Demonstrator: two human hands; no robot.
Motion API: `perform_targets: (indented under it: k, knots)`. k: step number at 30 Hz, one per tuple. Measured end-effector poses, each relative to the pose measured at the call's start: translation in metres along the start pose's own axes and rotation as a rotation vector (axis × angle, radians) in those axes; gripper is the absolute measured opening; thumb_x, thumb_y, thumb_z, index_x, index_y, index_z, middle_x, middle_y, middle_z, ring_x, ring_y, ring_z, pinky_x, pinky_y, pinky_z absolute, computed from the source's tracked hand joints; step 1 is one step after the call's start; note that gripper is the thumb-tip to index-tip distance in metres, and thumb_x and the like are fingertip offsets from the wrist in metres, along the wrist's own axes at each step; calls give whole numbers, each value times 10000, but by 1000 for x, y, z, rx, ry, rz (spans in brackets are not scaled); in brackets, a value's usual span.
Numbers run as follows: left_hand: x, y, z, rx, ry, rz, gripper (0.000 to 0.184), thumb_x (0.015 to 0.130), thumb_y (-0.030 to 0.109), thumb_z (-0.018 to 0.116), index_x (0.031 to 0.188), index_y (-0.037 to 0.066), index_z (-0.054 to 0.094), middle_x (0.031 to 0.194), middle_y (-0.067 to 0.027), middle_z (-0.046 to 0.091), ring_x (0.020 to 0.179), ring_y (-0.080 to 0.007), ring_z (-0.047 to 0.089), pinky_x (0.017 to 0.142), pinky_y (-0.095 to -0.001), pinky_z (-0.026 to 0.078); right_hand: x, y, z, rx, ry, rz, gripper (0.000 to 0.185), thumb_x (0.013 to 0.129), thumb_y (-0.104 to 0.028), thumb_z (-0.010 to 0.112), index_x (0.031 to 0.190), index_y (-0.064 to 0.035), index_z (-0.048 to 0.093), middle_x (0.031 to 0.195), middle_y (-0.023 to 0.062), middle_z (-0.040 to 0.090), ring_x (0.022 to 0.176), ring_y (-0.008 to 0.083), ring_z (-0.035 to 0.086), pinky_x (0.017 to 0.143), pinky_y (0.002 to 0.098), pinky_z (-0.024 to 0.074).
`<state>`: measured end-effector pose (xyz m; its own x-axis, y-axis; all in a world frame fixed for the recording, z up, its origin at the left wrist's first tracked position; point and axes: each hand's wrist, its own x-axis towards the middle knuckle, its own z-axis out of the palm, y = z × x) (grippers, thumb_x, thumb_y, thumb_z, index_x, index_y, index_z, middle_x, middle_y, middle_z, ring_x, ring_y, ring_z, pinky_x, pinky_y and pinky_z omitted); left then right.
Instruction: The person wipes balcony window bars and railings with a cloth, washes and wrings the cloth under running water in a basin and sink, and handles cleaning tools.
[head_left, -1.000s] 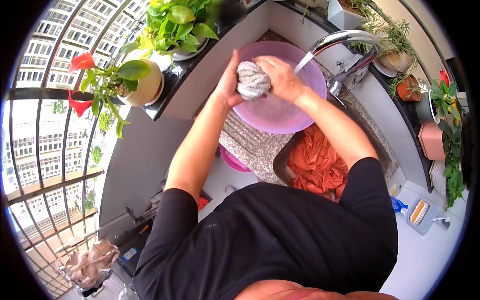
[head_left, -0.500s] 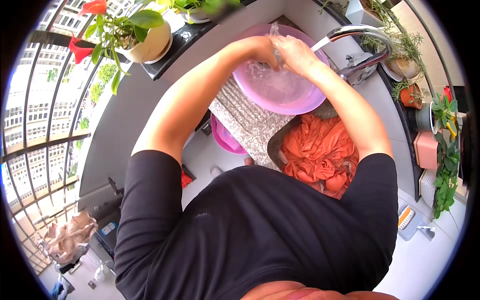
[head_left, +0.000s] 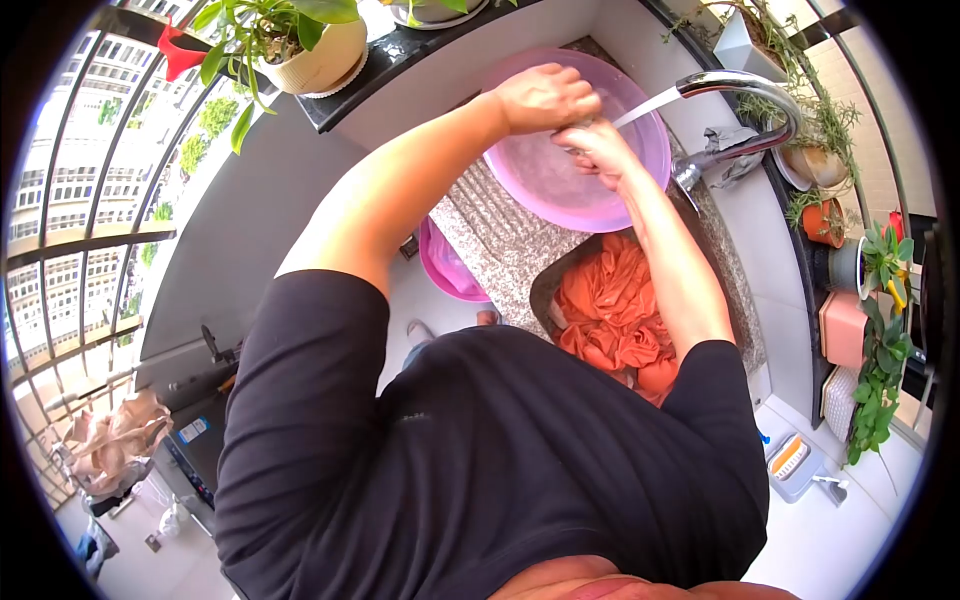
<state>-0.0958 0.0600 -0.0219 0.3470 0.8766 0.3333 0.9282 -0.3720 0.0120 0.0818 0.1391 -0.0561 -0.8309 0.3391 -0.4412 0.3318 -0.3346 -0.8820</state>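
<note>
Over a purple basin (head_left: 520,195) of cloudy water, my left hand (head_left: 548,98) is closed with its knuckles up. My right hand (head_left: 597,148) is just below and to its right, with fingers curled in. The two hands touch or nearly touch. A small greyish bit shows between them, but most of whatever they grip is hidden. From the curved chrome faucet (head_left: 745,85) a stream of water runs into the basin beside my hands. Wet orange cloth (head_left: 615,305) lies bunched in the stone sink below the basin.
A ribbed stone washboard (head_left: 480,225) slopes left of the basin. Potted plants stand on the dark ledges, including a cream pot (head_left: 318,60) at upper left and a pink pot (head_left: 843,328) at right. A pink basin (head_left: 447,268) is on the floor. A grey rag (head_left: 730,150) hangs behind the faucet.
The greyish-white cloth ball seen earlier between my hands is now mostly hidden. My left forearm has swung up and across, and both hands have shifted right. The view has moved too.
</note>
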Motion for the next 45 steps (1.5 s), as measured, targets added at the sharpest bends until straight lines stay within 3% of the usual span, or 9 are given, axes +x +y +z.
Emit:
perform_targets:
  k: [4,6,10,13,17,24,32,38,45]
  knots:
    - [-18,14,3,-273,381,-1067,615,895,420,754,1293,-15,580,1213,-204,683,1092,-389,674,931,-426,549,-13,-27,-7,-270,197,-266,317,792,-109,778,1073,-53,644,798,27,646,640,154,622,576,289,494]
    - [-15,2,0,-1266,165,-1449,787,924,673,605,1356,16,574,1257,-231,673,1120,-450,663,962,-502,544,-19,-43,6,-609,376,-630,449,765,-119,811,1173,-70,630,989,68,698,897,248,710,784,343,570]
    - [-16,-6,-25,-2579,-272,-574,981,845,856,457,1432,74,542,1338,-292,609,1183,-609,565,942,-702,501,-22,-84,25,-1136,562,-1149,483,768,-105,765,1233,-175,656,1356,96,607,1107,297,678,873,393,602]
    - [-17,-10,-51,-2401,-298,-410,866,859,715,629,1412,54,545,1254,-302,642,1190,-574,584,845,-550,616,-13,-98,16,-1363,554,-1485,375,848,-130,633,1202,-241,688,1273,28,637,951,234,677,783,326,610]
    - [-10,-12,-60,-1779,-412,-671,447,836,177,834,1196,-15,652,1076,-125,725,907,-155,711,809,-281,612,-11,-91,15,-1601,441,-1404,392,846,-180,641,1238,-182,668,998,34,675,741,200,668,627,321,588]
    - [3,38,31,-315,-480,-743,789,804,309,754,1271,-231,418,1019,-265,732,983,-366,736,854,-434,581,3,-10,4,-1611,276,-634,352,816,-103,644,1168,-81,660,820,176,714,777,386,721,673,497,574]
    - [-46,66,69,129,31,-253,220,859,161,603,1029,34,548,709,-108,634,611,-294,681,505,-428,543,4,63,27,-940,442,-272,244,809,-224,708,950,-26,731,866,270,711,924,456,698,790,531,548]
    - [-58,62,54,194,201,-142,208,801,211,663,943,99,560,689,-61,571,600,-253,646,494,-393,519,-19,47,45,-449,289,-250,314,754,-119,776,1013,31,678,918,112,735,834,240,703,749,383,545]
    - [-98,106,-5,-469,30,-1006,411,796,208,724,1145,31,598,938,-249,716,871,-409,726,772,-498,585,-58,51,28,-107,266,-135,798,815,-90,838,1508,-128,445,1163,86,624,832,131,633,668,251,525]
